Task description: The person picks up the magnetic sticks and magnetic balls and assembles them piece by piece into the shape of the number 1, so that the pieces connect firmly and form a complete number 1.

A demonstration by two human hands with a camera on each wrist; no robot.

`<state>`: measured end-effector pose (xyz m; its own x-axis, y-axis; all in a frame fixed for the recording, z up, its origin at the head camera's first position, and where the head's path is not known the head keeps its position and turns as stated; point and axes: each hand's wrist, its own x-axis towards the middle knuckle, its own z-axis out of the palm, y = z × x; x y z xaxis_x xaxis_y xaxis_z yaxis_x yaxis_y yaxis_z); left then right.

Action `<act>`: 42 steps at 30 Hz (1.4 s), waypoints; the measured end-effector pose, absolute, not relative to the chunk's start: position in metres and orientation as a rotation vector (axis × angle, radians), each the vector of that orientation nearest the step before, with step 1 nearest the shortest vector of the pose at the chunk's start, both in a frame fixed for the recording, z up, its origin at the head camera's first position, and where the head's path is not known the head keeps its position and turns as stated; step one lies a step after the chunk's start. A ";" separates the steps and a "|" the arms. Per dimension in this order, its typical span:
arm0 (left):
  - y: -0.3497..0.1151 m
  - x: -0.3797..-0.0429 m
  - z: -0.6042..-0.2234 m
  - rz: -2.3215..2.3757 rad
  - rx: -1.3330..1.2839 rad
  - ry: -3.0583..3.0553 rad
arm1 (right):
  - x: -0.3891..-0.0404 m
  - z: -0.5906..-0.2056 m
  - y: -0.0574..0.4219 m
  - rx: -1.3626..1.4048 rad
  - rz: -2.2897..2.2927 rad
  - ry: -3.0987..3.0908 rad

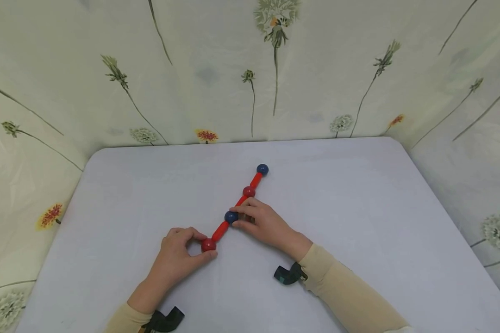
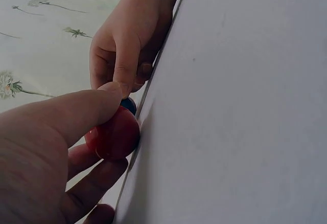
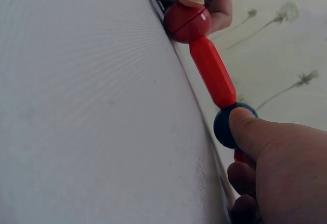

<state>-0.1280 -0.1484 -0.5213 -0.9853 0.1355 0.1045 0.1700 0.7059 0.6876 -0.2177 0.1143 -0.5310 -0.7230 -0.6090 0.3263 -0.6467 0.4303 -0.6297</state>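
Note:
A straight chain of balls and red rods lies diagonally on the white table. My left hand pinches the red ball at the near end between thumb and fingers. From that ball a red rod runs to a blue ball, which my right hand pinches with thumb and fingertips. Beyond it, another red rod, partly behind the right fingers, leads to a second red ball. A third red rod joins that one to a blue ball at the far end.
The white tabletop has rounded far corners. Behind it and at both sides hangs a pale curtain printed with dandelions. Dark wrist straps stick out by both sleeves.

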 end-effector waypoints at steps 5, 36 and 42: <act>-0.147 -0.127 -0.524 -1.143 -0.280 -2.847 | -0.218 -0.530 0.114 1.157 1.178 -2.612; -0.139 -0.120 -0.517 -1.144 -0.298 -2.892 | -0.219 -0.529 0.116 1.175 1.152 -2.654; -0.139 -0.120 -0.516 -1.152 -0.300 -2.897 | -0.227 -0.523 0.125 1.093 1.205 -2.689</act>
<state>-0.1201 -0.1387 -0.5163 -0.9816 0.1736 0.0798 0.1810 0.7111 0.6794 -0.2267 0.1251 -0.5231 -0.7579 -0.5958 0.2657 -0.5948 0.4639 -0.6565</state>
